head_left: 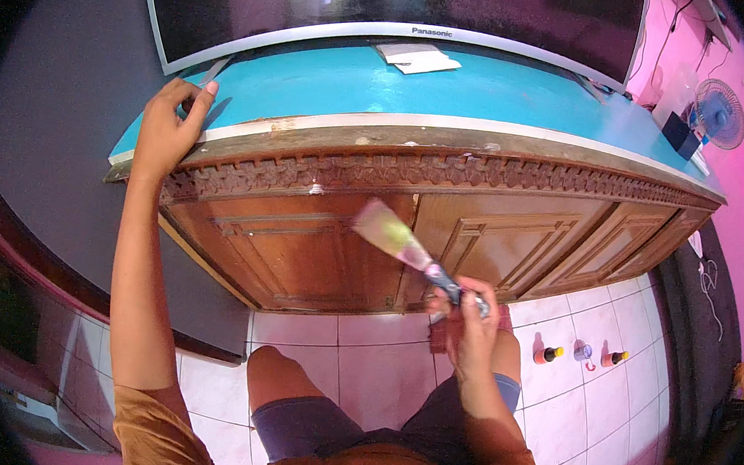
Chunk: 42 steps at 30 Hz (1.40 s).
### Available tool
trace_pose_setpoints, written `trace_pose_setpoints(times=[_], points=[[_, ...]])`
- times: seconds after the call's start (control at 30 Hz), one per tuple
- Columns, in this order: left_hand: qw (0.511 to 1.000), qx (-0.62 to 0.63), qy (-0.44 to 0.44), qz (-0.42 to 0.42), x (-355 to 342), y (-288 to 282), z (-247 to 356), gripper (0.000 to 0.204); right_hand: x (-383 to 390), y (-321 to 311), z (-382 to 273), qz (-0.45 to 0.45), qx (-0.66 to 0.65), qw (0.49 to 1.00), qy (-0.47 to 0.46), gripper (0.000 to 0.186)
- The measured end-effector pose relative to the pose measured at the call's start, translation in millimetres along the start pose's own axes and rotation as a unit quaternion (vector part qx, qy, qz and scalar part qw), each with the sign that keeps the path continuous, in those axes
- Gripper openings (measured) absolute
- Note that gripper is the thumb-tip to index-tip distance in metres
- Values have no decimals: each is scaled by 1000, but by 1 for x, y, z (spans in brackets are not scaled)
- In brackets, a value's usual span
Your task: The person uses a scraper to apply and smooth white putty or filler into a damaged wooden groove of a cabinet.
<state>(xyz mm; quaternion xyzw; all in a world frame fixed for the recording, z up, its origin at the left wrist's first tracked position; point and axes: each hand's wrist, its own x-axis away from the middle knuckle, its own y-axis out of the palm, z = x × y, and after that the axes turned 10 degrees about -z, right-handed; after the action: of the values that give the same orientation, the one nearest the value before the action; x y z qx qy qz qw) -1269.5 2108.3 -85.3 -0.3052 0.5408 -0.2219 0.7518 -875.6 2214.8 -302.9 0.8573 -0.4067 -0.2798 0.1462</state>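
Observation:
My right hand (472, 315) is closed round the dark handle of a putty knife (389, 234). Its wide, stained blade points up and left, in front of the carved wooden cabinet (318, 250) and apart from its doors. At the left end of the cabinet, my left hand (173, 125) rests on the blue top (314, 84), close to a grey foot of the television. Its thumb is spread from the fingers, and I see nothing held in it. White spots and worn patches mark the cabinet's front edge and carved trim.
A large television (390, 7) stands on the blue top, with folded white paper (418, 58) before it. Small bottles with yellow caps (548, 355) stand on the tiled floor at right. A blue fan (719, 113) is beyond the cabinet's right end. A dark panel (77, 96) rises at left.

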Motion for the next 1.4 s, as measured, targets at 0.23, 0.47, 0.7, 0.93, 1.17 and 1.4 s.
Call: trace_pose_setpoints(times=[0.23,0.47,0.7,0.93,1.17,1.4], points=[[1000,-6,2,6,-1,1,0,43,13,-15,-10,38,-92,995,4,21],[1000,1,8,22,1,0,-2,44,4,-1,6,62,-149,986,48,27],[1000,13,-2,5,2,-2,9,46,-29,49,-12,39,18,999,-10,23],[1000,-5,8,24,2,-1,-3,51,-70,78,-19,61,60,993,-80,21],[999,-6,25,34,1,0,-9,54,-47,80,20,-46,122,991,10,14],[997,-11,39,58,0,2,-14,56,-32,102,89,-208,275,938,-30,24]])
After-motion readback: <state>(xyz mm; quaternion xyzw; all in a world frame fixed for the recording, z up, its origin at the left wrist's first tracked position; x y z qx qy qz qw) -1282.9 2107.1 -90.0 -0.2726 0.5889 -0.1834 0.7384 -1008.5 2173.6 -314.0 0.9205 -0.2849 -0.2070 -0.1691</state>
